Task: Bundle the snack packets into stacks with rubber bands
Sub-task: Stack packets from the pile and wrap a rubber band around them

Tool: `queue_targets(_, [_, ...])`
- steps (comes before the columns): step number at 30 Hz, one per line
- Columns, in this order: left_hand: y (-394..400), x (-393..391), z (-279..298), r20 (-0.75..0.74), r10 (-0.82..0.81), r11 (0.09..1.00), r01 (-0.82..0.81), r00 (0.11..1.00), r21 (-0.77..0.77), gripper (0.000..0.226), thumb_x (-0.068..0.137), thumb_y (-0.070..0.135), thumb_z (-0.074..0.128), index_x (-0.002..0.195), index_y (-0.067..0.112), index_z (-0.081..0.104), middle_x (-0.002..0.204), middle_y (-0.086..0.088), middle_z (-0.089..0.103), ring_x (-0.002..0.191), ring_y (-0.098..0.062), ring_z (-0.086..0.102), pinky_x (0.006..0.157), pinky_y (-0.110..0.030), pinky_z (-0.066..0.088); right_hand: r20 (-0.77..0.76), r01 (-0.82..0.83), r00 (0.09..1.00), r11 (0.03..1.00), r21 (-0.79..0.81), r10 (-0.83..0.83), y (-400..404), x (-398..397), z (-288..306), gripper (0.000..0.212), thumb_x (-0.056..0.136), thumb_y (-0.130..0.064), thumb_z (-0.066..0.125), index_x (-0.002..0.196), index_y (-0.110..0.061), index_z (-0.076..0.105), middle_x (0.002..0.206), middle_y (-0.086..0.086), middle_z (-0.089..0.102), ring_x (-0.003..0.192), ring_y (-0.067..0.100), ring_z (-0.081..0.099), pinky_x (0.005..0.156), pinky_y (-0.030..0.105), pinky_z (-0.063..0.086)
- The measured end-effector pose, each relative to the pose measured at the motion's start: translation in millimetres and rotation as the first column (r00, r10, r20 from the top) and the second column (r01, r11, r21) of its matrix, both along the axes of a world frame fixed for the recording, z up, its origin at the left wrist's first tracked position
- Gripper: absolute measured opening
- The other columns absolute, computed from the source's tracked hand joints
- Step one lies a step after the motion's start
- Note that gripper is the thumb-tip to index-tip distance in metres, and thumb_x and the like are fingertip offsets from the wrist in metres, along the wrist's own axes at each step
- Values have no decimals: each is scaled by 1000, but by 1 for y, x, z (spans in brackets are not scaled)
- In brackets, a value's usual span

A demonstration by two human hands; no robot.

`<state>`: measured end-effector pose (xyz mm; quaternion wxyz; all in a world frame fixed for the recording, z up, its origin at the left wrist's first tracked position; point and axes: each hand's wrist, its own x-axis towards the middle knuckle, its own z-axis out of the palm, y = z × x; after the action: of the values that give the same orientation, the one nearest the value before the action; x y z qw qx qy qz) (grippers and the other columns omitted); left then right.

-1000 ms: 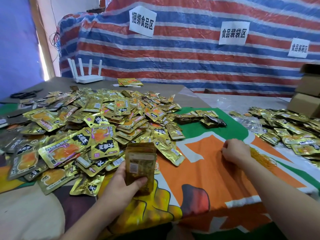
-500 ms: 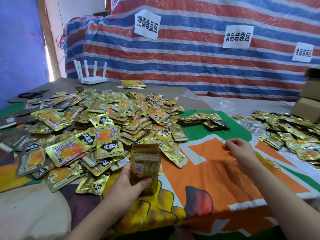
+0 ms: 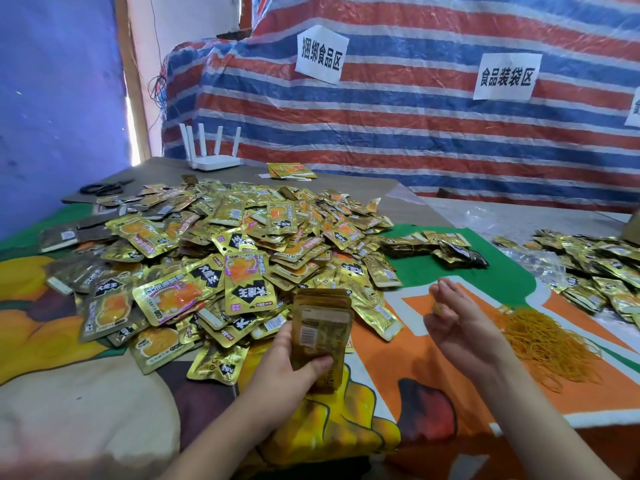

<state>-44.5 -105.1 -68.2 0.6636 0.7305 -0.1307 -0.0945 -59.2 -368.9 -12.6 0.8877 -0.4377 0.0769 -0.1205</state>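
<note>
The left hand grips a small upright stack of snack packets near the front edge of the worktop, thumb clamped across its lower face, just in front of the big loose heap of packets that fills the left half; the right hand hovers beside it with fingers held fairly straight, and something thin and yellow seems to hang at them, likely a rubber band, though I cannot tell for sure; the pile of rubber bands lies to the right of that hand; if the band is stretched over the top while only the bottom is pinched, the glossy packets could fan out or slide apart; a band let go too soon might snap off; finished bundles sit farther back.
</note>
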Motion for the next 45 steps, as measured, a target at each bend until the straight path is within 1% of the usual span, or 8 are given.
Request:
queue_targets(7, [0, 2, -3, 5, -9, 1000, 9, 1000, -12, 38, 86, 15, 73, 104, 39, 50, 88, 42, 63, 83, 22, 58, 63, 2, 41, 38, -34, 999, 993, 114, 30, 11, -3, -1, 20, 84, -11, 55, 103, -16, 54, 102, 2, 75, 41, 2, 40, 41, 14, 31])
queue_targets(15, [0, 1, -2, 20, -27, 999, 27, 999, -21, 41, 87, 17, 73, 105, 44, 49, 92, 40, 64, 88, 21, 58, 67, 1, 42, 10, -167, 978, 807, -567, 209, 33, -6, 28, 21, 74, -22, 77, 87, -11, 64, 117, 11, 72, 34, 8, 37, 37, 18, 31])
queue_targets(17, [1, 0, 0, 52, -37, 999, 37, 998, 4, 42, 88, 17, 72, 104, 47, 47, 92, 45, 61, 87, 25, 55, 66, 4, 39, -15, -133, 981, 610, -781, 194, 48, -4, 46, 30, 75, -32, 80, 90, -11, 63, 112, 1, 75, 38, 7, 43, 39, 21, 36])
queue_targets(21, [-1, 1, -1, 94, -42, 999, 39, 995, 32, 41, 91, 10, 67, 110, 41, 49, 101, 22, 69, 97, 9, 62, 80, -9, 47, 21, 45, 980, -117, -992, 196, 88, 3, 82, 29, 79, -54, 75, 100, -34, 69, 110, -23, 67, 74, -12, 57, 67, 14, 41])
queue_targets(24, [-3, -1, -3, 101, -37, 999, 37, 994, 6, 39, 91, 4, 65, 110, 34, 49, 98, 16, 70, 93, 8, 63, 74, -10, 49, -95, 99, 942, -537, -837, 322, 123, 9, 102, 43, 80, -62, 67, 114, -35, 64, 117, -16, 65, 104, 8, 59, 84, 31, 50])
queue_targets(29, [-3, -3, -1, 153, -8, 1000, 4, 988, 24, 40, 90, 7, 67, 107, 36, 45, 91, 38, 65, 92, 21, 57, 69, 2, 40, -367, 75, 895, -895, -440, 255, 160, 28, 111, 40, 76, -63, 69, 95, -30, 58, 82, -9, 57, 71, 13, 54, 53, 27, 39])
queue_targets(37, [4, 5, 1, -12, 134, 989, -134, 991, -70, 29, 91, 19, 68, 109, 36, 53, 109, 14, 69, 106, -6, 63, 93, -29, 51, -406, -196, 886, -612, -766, 224, 130, 57, 107, 55, 72, -59, 80, 109, -25, 56, 101, -10, 60, 87, 10, 59, 66, 25, 50])
queue_targets(45, [7, 7, 2, -124, 148, 966, -171, 981, -196, 31, 93, 20, 65, 120, 31, 55, 112, 9, 71, 109, -10, 65, 100, -44, 51, 13, -35, 991, 354, -935, 133, 100, 17, -5, 38, 82, -33, 79, 110, -31, 54, 99, -14, 63, 73, 9, 61, 72, 35, 55])
